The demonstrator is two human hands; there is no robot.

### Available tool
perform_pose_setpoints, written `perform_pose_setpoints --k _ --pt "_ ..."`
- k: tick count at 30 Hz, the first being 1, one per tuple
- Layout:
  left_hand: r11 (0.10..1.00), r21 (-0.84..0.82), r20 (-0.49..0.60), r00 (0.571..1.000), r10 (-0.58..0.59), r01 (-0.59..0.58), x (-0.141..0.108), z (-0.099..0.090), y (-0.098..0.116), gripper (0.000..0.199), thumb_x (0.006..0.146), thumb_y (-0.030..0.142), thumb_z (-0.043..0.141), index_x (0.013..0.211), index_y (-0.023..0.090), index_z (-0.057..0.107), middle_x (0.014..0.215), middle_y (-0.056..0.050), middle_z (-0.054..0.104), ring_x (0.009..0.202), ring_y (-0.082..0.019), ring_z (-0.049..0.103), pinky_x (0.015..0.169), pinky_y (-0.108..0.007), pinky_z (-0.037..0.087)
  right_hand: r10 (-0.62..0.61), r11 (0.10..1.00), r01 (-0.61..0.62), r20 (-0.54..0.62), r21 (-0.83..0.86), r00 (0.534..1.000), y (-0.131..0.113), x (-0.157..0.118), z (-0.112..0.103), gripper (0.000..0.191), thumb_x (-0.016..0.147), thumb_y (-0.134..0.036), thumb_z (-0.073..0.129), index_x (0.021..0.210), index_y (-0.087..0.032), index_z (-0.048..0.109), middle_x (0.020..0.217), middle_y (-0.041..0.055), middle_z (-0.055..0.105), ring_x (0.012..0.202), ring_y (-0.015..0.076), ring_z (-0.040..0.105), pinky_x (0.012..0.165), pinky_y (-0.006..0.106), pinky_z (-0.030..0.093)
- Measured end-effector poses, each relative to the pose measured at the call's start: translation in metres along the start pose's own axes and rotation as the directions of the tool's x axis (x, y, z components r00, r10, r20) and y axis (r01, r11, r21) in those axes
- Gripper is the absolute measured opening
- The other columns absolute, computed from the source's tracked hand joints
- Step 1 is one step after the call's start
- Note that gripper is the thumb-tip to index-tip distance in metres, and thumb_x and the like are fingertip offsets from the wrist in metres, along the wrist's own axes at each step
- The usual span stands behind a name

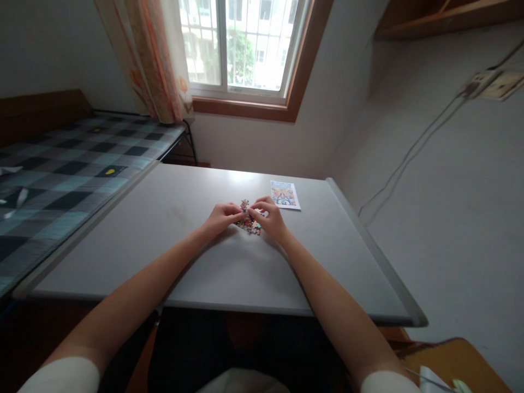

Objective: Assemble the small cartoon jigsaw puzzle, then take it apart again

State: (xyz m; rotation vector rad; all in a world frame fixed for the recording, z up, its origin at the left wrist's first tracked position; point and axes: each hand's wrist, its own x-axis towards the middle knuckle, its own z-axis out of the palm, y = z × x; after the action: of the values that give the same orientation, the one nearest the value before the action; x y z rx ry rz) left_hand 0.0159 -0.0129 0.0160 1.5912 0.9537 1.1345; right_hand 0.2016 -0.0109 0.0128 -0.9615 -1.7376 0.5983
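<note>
A small heap of colourful jigsaw puzzle pieces (250, 225) lies in the middle of the grey table (172, 218). Over it, my left hand (223, 214) and my right hand (268, 216) meet at the fingertips. Both are closed in a pinch around small puzzle pieces just above the heap; the fingers partly cover these, so their outlines are hard to make out. Beyond my right hand a printed picture card (285, 195) with a colourful cartoon scene and a white border rests flat on the table.
To the left stands a bed with a checked cover (123, 143). A window (245, 49) and a patterned curtain (151, 60) are behind the table. Cables (413, 147) hang on the right wall from a socket (497, 84). A wooden stool or chair (462, 360) is at the lower right.
</note>
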Motion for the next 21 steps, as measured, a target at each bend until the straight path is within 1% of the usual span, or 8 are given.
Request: perform_pose_setpoints --k 2,4,6,9,13,15,17,21 --pt "1.0 0.007 -0.014 1.0 -0.007 0.008 0.0001 -0.0002 0.0001 0.032 0.064 0.048 0.079 0.069 0.016 0.076 0.073 -0.006 0.066 0.069 -0.015 0.058 0.066 -0.027 0.045 0.03 1.0 -0.029 -0.04 0.006 0.999 0.0009 0.0015 -0.0019 0.023 0.08 -0.043 0.065 0.076 -0.021 0.07 0.089 0.004 0.057 0.082 0.0157 0.056 0.068 0.03 0.048" --pt "1.0 0.006 -0.02 1.0 -0.018 0.018 -0.0003 -0.0002 0.0013 0.033 0.064 0.048 0.079 0.069 0.016 0.076 0.073 -0.006 0.066 0.07 -0.016 0.058 0.066 -0.027 0.045 0.035 0.999 -0.035 -0.061 0.005 0.998 0.0007 0.0028 -0.0039 0.024 0.081 -0.043 0.065 0.077 -0.021 0.07 0.089 0.004 0.057 0.083 0.0156 0.056 0.068 0.03 0.048" --pt "1.0 0.0 -0.011 1.0 -0.024 0.024 -0.001 0.0 0.0028 0.034 0.064 0.049 0.079 0.069 0.016 0.076 0.073 -0.006 0.066 0.07 -0.016 0.058 0.066 -0.027 0.045 0.025 1.0 -0.024 -0.045 0.008 0.999 -0.0002 0.0031 -0.0049 0.021 0.081 -0.042 0.065 0.08 -0.022 0.072 0.092 0.0044 0.058 0.086 0.0163 0.057 0.07 0.03 0.048" --pt "1.0 -0.012 0.005 1.0 -0.023 0.023 -0.0018 0.0003 0.0034 0.032 0.065 0.048 0.078 0.069 0.016 0.076 0.074 -0.006 0.066 0.07 -0.016 0.058 0.067 -0.027 0.046 -0.008 1.0 0.007 0.019 0.023 1.0 -0.0013 0.002 -0.0042 0.018 0.08 -0.039 0.067 0.083 -0.023 0.073 0.094 0.005 0.059 0.091 0.0174 0.057 0.073 0.031 0.048" --pt "1.0 -0.019 0.029 0.999 -0.015 0.015 -0.0017 0.0005 0.0012 0.029 0.066 0.046 0.078 0.071 0.017 0.077 0.076 -0.006 0.067 0.071 -0.016 0.06 0.068 -0.027 0.047 0.004 0.999 -0.006 0.042 0.045 0.999 -0.0012 0.0014 -0.0023 0.017 0.081 -0.037 0.065 0.081 -0.021 0.07 0.094 0.0051 0.059 0.089 0.0167 0.057 0.07 0.03 0.047" --pt "1.0 -0.009 0.046 0.999 -0.012 0.012 -0.0011 0.0005 0.0 0.03 0.065 0.046 0.079 0.071 0.017 0.077 0.076 -0.007 0.068 0.072 -0.017 0.061 0.069 -0.028 0.048 0.027 0.998 -0.028 0.02 0.052 0.999 -0.0009 0.0025 -0.0026 0.019 0.082 -0.039 0.064 0.08 -0.021 0.068 0.093 0.0048 0.059 0.086 0.0158 0.057 0.068 0.028 0.047" --pt "1.0 -0.013 0.028 1.0 -0.014 0.014 -0.0004 0.0002 -0.0014 0.031 0.064 0.047 0.079 0.07 0.017 0.077 0.076 -0.007 0.068 0.072 -0.017 0.061 0.069 -0.028 0.048 0.047 0.998 -0.046 -0.029 0.05 0.998 0.0001 0.0042 -0.0042 0.02 0.082 -0.039 0.062 0.08 -0.02 0.066 0.091 0.0042 0.059 0.082 0.0152 0.057 0.066 0.027 0.047" --pt "0.995 -0.069 -0.093 0.993 -0.075 0.069 0.0015 -0.0008 -0.0056 0.034 0.063 0.049 0.079 0.071 0.016 0.075 0.074 -0.006 0.071 0.069 -0.017 0.062 0.067 -0.028 0.048 0.086 0.995 -0.094 -0.154 -0.044 0.984 0.0075 0.0065 -0.0102 0.017 0.082 -0.035 0.059 0.078 -0.02 0.064 0.086 0.0036 0.059 0.078 0.0161 0.056 0.067 0.029 0.046"
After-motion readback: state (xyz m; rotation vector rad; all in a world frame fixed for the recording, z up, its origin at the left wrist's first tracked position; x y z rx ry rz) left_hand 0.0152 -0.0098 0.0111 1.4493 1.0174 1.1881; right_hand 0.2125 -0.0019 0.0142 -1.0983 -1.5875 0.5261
